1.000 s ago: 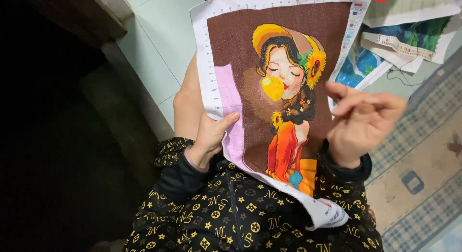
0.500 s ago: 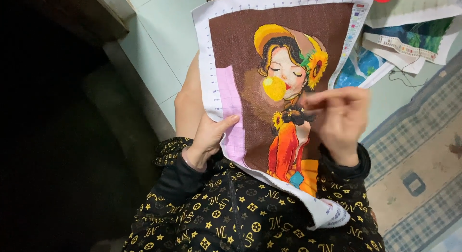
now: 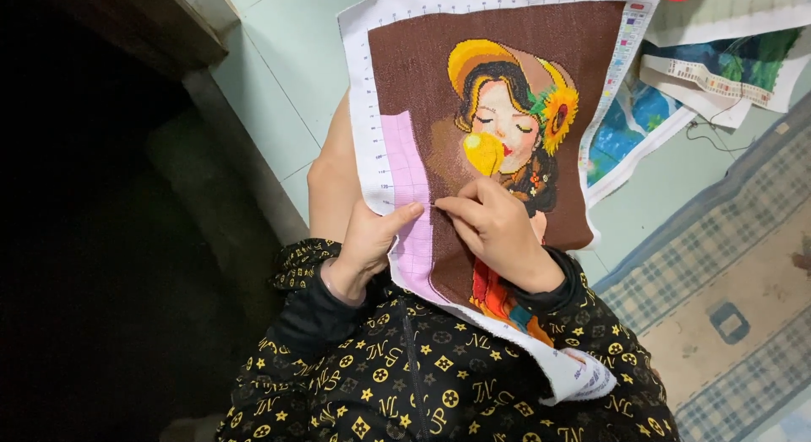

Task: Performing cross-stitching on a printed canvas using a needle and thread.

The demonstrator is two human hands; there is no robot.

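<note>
Work piece: a large white-bordered cross-stitch canvas [image 3: 507, 138] with a brown ground and a stitched figure in a yellow hat lies over the person's lap, its upper edge reaching past the frame.
Left hand: the left hand [image 3: 367, 244] grips the canvas's left margin, thumb on top beside the unstitched pink grid panel [image 3: 410, 197], fingers tucked beneath.
Right hand: the right hand [image 3: 494, 231] has come across from the right side of the cloth, where it was raised a second ago, and now rests on the fabric with fingertips pinched narrow, apparently on a needle too small to make out.
Meaning: the stitch point now appears to sit at the boundary between brown ground and pink panel.
Edges: the thumbs almost meet; the canvas's lower corner drapes over the black patterned jacket [image 3: 422, 374].
Open room: pale green floor tiles [image 3: 287, 79] left, more printed canvases [image 3: 718, 62] and a checked rug [image 3: 735, 282] right.
</note>
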